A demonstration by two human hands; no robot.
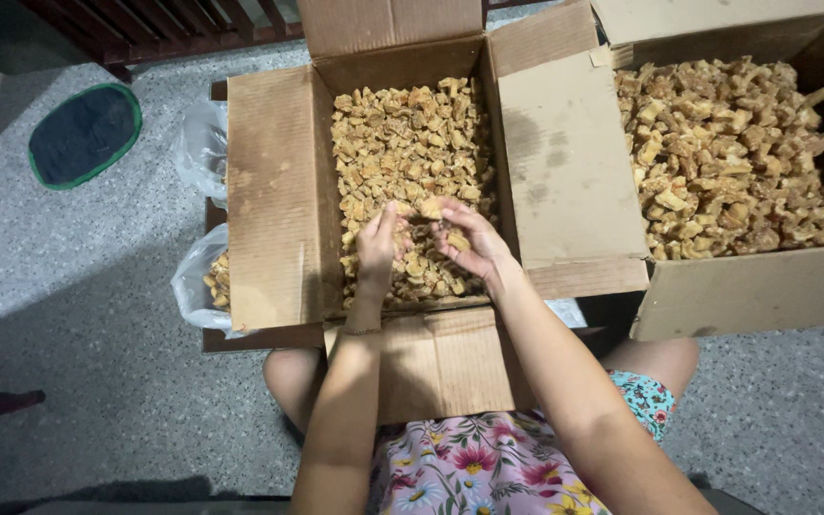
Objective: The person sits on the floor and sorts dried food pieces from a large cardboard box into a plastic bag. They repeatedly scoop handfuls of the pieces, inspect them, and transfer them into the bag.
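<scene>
An open cardboard box (278,191) in front of my knees is full of small golden-brown chunks (412,143). Both my hands reach into it side by side. My left hand (379,243) curls down into the pile, fingers closed around some chunks. My right hand (469,238) is cupped over the pile with a chunk (429,207) pinched at its fingertips and others in the palm. The two hands nearly touch at the fingertips.
A second, larger open box (755,286) of bigger brown chunks (727,153) stands at the right. Clear plastic bags (204,277), one with chunks inside, lie left of the near box. A dark oval mat (83,133) lies on the speckled floor at far left.
</scene>
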